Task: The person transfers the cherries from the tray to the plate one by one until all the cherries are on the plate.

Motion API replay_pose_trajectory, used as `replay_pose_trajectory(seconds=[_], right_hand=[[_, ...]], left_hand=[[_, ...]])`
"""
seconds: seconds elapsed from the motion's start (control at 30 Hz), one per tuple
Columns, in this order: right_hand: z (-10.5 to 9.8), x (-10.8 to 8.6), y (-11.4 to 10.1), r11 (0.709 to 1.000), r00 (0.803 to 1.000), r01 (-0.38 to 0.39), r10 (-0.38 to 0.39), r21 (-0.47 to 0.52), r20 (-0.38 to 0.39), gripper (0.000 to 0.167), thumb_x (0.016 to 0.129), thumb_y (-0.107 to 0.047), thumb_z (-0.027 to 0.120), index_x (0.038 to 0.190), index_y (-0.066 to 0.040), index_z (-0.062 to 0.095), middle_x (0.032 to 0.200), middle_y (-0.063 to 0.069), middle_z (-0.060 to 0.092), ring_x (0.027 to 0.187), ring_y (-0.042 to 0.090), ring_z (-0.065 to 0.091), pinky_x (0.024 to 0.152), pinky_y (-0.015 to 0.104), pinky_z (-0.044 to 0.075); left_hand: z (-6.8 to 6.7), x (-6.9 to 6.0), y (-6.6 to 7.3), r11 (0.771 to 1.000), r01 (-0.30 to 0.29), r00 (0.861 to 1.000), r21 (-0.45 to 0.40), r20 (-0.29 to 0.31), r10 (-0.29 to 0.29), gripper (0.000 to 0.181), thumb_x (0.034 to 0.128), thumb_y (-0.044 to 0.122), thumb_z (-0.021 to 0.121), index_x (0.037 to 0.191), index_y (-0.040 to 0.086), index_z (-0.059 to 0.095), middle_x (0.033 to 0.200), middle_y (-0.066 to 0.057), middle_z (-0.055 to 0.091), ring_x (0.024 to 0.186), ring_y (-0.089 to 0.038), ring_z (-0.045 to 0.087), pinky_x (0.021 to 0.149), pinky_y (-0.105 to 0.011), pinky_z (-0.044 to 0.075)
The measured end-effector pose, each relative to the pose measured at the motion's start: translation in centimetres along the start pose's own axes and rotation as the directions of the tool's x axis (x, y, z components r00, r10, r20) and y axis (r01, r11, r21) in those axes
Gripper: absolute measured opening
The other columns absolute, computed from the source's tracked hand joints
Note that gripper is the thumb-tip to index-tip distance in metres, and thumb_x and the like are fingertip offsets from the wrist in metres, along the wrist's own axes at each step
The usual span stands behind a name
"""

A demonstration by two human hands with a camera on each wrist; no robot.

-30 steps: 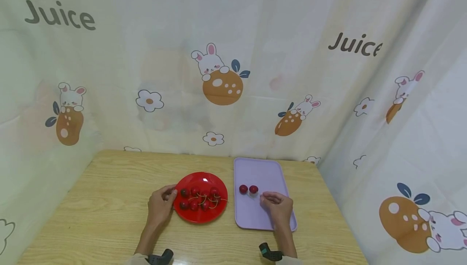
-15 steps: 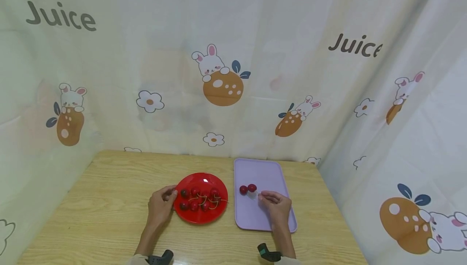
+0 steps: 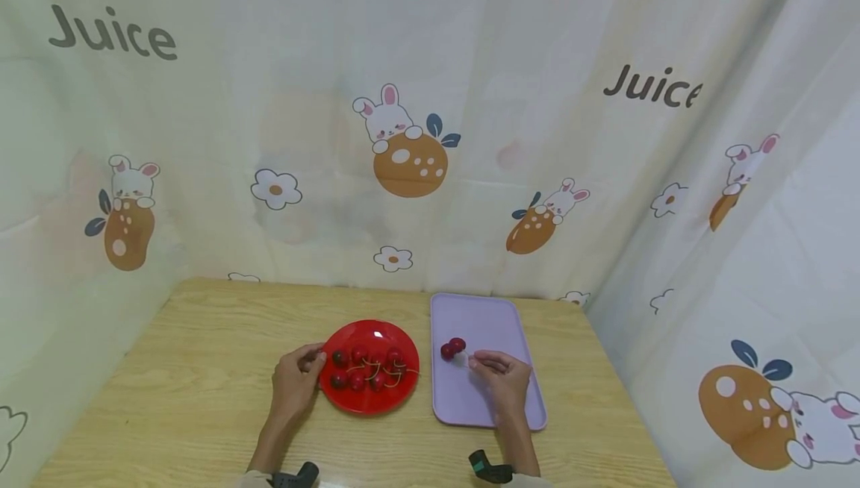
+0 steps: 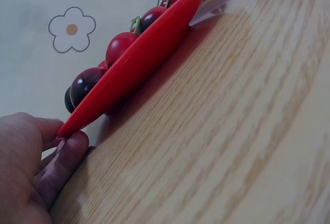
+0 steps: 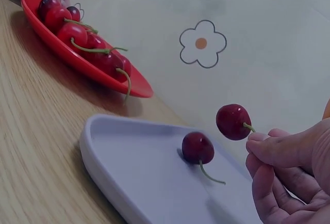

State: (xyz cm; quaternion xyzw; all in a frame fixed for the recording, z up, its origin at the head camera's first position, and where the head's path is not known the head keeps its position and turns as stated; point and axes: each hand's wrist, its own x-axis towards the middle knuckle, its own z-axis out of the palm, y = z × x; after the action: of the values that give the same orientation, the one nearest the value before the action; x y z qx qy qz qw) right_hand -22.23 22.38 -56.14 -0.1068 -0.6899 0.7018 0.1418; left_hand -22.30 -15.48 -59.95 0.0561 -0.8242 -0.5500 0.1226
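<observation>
My right hand [image 3: 505,382] pinches a dark red cherry [image 5: 232,122] by its green stem, between thumb and fingers. That cherry hangs in the air above the lilac tray [image 3: 472,316]. A second cherry [image 5: 197,148] lies on the tray, its stem pointing toward my right hand in the right wrist view. My left hand [image 3: 293,383] grips the left rim of a red plate [image 3: 368,401], thumb on top and fingers underneath. Several cherries [image 4: 121,47] with stems lie on the plate, some bright red and some nearly black.
Plate and tray stand side by side on a wooden table [image 3: 201,368], with a narrow strip of wood between them. One cherry stem pokes past the plate's right rim. A pale curtain [image 3: 322,100] with rabbit and fruit prints hangs behind and at both sides.
My right hand has moved a little to the left with the pinched cherry, which now overlaps the one on the tray in the head view. My left hand and the plate stay put.
</observation>
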Motion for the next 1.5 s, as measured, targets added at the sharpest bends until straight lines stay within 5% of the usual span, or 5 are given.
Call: replay_pose_trajectory(seconds=[0.23, 0.57, 0.97, 1.5], right_hand=[[1.3, -0.3, -0.7, 0.998, 0.999, 0.017, -0.020, 0.067, 0.041, 0.029, 0.082, 0.015, 0.085, 0.108, 0.021, 0.074, 0.095, 0.025, 0.082, 0.077, 0.009, 0.080, 0.077, 0.024, 0.066], [3.5, -0.4, -0.8, 0.997, 0.995, 0.036, -0.042, 0.062, 0.090, 0.028, 0.083, 0.011, 0.087, 0.107, 0.021, 0.075, 0.092, 0.020, 0.083, 0.079, 0.007, 0.079, 0.075, 0.020, 0.064], [5.7, -1.2, -1.0, 0.997, 0.989, 0.020, -0.030, 0.071, 0.145, 0.023, 0.083, 0.017, 0.082, 0.105, 0.019, 0.076, 0.100, 0.033, 0.080, 0.079, 0.012, 0.080, 0.077, 0.023, 0.065], [8.2, -2.1, -1.0, 0.996, 0.977, 0.054, -0.067, 0.068, 0.202, 0.021, 0.084, 0.014, 0.084, 0.103, 0.018, 0.077, 0.099, 0.034, 0.079, 0.077, 0.009, 0.078, 0.073, 0.020, 0.063]], left_hand=[[-0.1, -0.1, 0.1, 1.000, -0.004, 1.000, 0.022, 0.014, 0.004, 0.026, 0.1063, 0.012, 0.071, 0.130, 0.005, 0.078, 0.113, -0.015, 0.079, 0.082, -0.008, 0.066, 0.069, -0.019, 0.052], [-0.1, 0.1, 0.0, 1.000, -0.007, 1.000, 0.009, 0.009, 0.007, 0.026, 0.1061, 0.011, 0.070, 0.130, 0.004, 0.077, 0.111, -0.016, 0.078, 0.079, -0.007, 0.065, 0.065, -0.019, 0.054], [-0.3, 0.0, 0.2, 1.000, -0.009, 1.000, 0.000, 0.016, 0.009, 0.026, 0.1053, 0.010, 0.071, 0.130, 0.003, 0.077, 0.111, -0.016, 0.078, 0.077, -0.005, 0.065, 0.064, -0.019, 0.054], [-0.3, 0.1, 0.2, 0.999, 0.012, 1.000, -0.033, 0.016, -0.012, 0.026, 0.1051, 0.010, 0.072, 0.130, 0.004, 0.078, 0.110, -0.016, 0.078, 0.077, -0.007, 0.064, 0.061, -0.020, 0.056]])
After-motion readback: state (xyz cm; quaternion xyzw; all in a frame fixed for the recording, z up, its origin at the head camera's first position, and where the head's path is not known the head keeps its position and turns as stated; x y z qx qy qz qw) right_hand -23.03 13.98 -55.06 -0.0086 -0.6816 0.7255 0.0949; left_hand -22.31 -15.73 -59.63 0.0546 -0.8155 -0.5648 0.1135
